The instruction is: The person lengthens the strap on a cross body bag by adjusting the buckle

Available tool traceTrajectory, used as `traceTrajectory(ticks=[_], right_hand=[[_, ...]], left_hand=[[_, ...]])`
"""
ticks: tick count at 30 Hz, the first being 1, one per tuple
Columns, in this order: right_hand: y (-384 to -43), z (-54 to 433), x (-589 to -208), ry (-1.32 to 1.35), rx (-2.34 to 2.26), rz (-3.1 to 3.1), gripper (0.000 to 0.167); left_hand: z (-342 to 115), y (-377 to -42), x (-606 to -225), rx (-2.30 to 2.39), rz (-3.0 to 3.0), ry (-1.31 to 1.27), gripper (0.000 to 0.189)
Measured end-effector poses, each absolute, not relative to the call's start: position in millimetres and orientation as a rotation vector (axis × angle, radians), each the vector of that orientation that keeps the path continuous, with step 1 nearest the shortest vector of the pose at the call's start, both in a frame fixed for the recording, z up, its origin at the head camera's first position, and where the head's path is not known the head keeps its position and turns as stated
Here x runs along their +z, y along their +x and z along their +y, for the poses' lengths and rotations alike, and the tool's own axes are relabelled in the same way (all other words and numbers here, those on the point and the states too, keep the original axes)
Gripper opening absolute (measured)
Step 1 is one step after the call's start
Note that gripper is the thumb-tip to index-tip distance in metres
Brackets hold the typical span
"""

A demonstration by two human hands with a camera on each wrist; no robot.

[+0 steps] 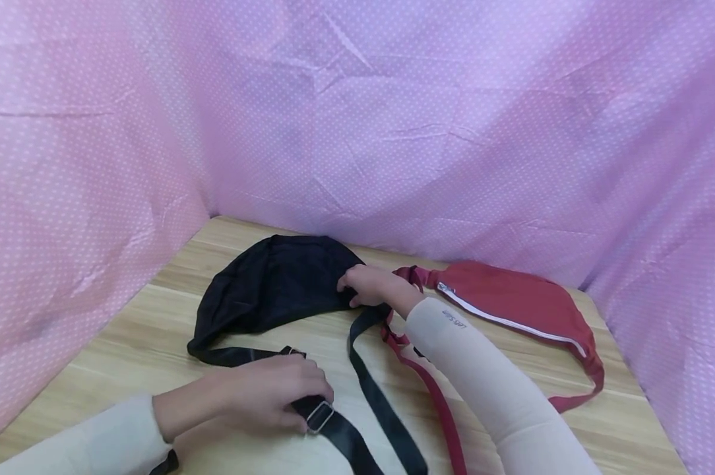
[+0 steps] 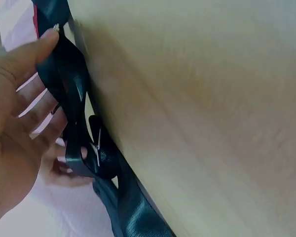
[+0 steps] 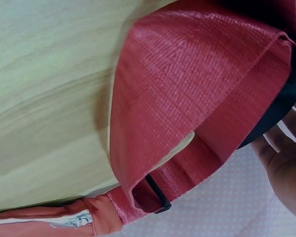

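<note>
A black waist bag (image 1: 286,284) lies on the wooden table, its pouch toward the back. At the pouch's right end, my right hand (image 1: 372,285) grips the black fabric with bent fingers. Nearer the front, my left hand (image 1: 274,389) holds the black strap beside its metal slide buckle (image 1: 320,417). The left wrist view shows the thumb of my left hand (image 2: 12,158) against the black strap (image 2: 76,74), fingers behind it. In the right wrist view, a looped red strap (image 3: 182,84) partly blocks the sight of my right hand (image 3: 288,173).
A red waist bag (image 1: 512,300) with a white zipper lies at the right of the table (image 1: 126,343). Its red strap (image 1: 437,396) runs forward beside the black strap, under my right forearm. Pink dotted cloth (image 1: 393,132) hangs around the table's back and sides.
</note>
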State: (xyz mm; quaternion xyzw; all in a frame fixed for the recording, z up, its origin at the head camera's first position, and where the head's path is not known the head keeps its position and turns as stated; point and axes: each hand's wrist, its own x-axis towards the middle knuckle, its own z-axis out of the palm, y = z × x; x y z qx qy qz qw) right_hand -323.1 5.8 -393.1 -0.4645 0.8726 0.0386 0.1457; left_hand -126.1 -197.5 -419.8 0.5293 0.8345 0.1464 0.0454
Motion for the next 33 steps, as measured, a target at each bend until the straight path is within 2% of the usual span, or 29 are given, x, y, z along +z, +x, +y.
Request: traceTrajectory(ticks=[8, 24, 33], right_hand=[[-329, 5, -396, -1.328, 0.093, 2.523, 0.036], [-349, -14, -398, -1.156, 0.054, 2.608, 0.038], [-348, -17, -395, -1.158, 0.08, 2.61, 0.04]], left_hand=[[-190, -117, -422, 0.309, 2.51, 1.665, 0.039], [-238, -146, -408, 0.216, 2.617, 1.287, 0.042], [-226, -133, -412, 0.233, 2.586, 1.407, 0.038]])
